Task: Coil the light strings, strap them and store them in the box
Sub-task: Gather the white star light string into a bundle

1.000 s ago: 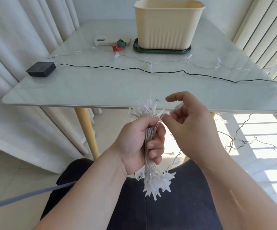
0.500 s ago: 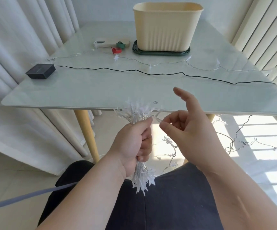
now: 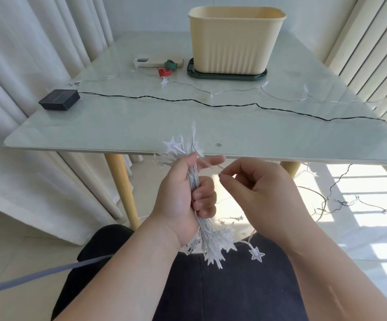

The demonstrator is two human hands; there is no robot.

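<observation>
My left hand (image 3: 183, 198) grips a folded bundle of clear wire with white star lights (image 3: 213, 244), just below the table's near edge, over my lap. Stars stick out above and below the fist. My right hand (image 3: 264, 193) pinches the loose clear wire between thumb and forefinger right beside the bundle's top. More star string (image 3: 234, 90) lies across the table and trails to the floor on the right. A black wire (image 3: 211, 105) runs from a black battery box (image 3: 59, 99). The cream box (image 3: 234, 40) stands on a dark green lid at the table's far side.
A red strap roll (image 3: 164, 71) and a green one (image 3: 171, 64) lie left of the cream box, by a flat beige case (image 3: 157, 61). Curtains hang on the left, blinds on the right. Tangled wire (image 3: 350, 202) lies on the sunlit floor beyond the yellow table leg (image 3: 123, 188).
My right hand has swung back in to the bundle's top and pinches the wire again. My left hand has turned the bundle and its forefinger has stretched out.
</observation>
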